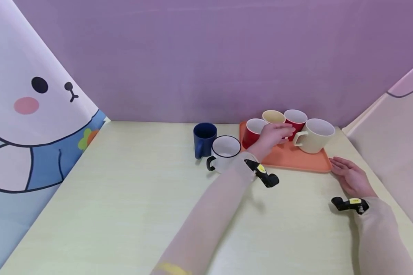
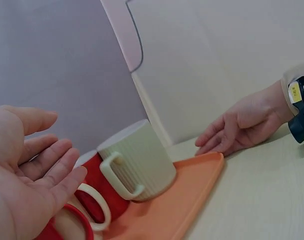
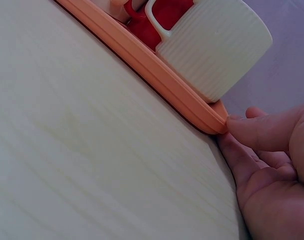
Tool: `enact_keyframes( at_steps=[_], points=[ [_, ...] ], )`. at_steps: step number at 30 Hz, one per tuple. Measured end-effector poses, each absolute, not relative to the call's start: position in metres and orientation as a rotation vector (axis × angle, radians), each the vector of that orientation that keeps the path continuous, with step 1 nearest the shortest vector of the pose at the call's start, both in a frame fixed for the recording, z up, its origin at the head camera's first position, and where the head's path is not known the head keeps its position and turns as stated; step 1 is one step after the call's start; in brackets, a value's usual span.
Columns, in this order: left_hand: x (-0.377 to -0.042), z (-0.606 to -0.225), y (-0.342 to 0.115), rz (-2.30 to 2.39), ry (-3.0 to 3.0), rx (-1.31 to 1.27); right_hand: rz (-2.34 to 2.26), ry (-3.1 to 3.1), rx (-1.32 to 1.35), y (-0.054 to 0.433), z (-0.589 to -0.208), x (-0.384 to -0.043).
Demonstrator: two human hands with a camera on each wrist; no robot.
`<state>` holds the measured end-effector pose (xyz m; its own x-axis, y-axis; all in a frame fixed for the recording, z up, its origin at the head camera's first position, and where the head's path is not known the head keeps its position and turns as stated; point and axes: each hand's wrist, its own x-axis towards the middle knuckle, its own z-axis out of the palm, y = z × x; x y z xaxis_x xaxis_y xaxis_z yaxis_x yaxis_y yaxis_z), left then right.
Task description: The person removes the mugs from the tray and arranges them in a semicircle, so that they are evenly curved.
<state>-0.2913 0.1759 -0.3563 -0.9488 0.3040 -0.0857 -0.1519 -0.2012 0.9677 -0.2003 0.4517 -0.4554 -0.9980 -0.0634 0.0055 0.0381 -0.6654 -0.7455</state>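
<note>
My left hand (image 1: 273, 135) hovers over the orange tray (image 1: 296, 162) among several mugs, its fingers loosely extended with nothing in them. Beside it are a red mug (image 1: 251, 134), a mug with a pale yellow inside (image 1: 273, 115) and another red mug (image 1: 297, 116). To the right stands a ribbed pale green mug (image 1: 314, 139), its handle facing left. At the tray's front right corner is my right hand (image 1: 352, 177), fingers extended along the edge. The right wrist view puts its thumb tip (image 3: 236, 122) against that corner.
Left of the tray, a dark blue mug (image 1: 204, 139) stands on the table (image 1: 124, 198). A white mug with a black rim and handle (image 1: 223, 151) stands beside it, partly behind my left sleeve. A purple wall (image 1: 192, 65) rises close behind the mugs.
</note>
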Motion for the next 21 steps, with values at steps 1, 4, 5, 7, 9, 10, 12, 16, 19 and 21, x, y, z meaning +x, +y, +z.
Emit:
enact_keyframes(
  at_steps=[1,4,5,7,9,10,12,16,19,21],
  points=[
    [-0.292,-0.358,0.178,2.218,1.782,0.169,-2.816,1.262,-0.048,0.451,-0.455,-0.200],
    [-0.294,-0.362,0.182,2.172,1.861,0.156,-2.816,1.259,-0.055,0.450,-0.456,-0.201],
    [-0.295,-0.364,0.183,2.157,1.887,0.157,-2.812,1.265,-0.058,0.449,-0.456,-0.201],
    [-0.296,-0.366,0.186,2.134,1.924,0.167,-2.808,1.273,-0.074,0.449,-0.457,-0.201],
    [-0.298,-0.368,0.189,2.115,1.945,0.187,-2.809,1.272,-0.081,0.449,-0.457,-0.201],
    [-0.298,-0.369,0.190,2.110,1.945,0.203,-2.813,1.265,-0.082,0.450,-0.457,-0.202],
    [-0.299,-0.371,0.193,2.074,1.970,0.224,-2.822,1.245,-0.084,0.451,-0.457,-0.202],
    [-0.302,-0.379,0.198,1.989,2.040,0.261,-2.836,1.210,-0.071,0.453,-0.456,-0.202],
    [-0.304,-0.385,0.201,1.960,2.059,0.271,-2.843,1.193,-0.077,0.453,-0.457,-0.202],
    [-0.304,-0.390,0.202,1.956,2.043,0.278,-2.844,1.192,-0.085,0.451,-0.458,-0.203]
  ],
)
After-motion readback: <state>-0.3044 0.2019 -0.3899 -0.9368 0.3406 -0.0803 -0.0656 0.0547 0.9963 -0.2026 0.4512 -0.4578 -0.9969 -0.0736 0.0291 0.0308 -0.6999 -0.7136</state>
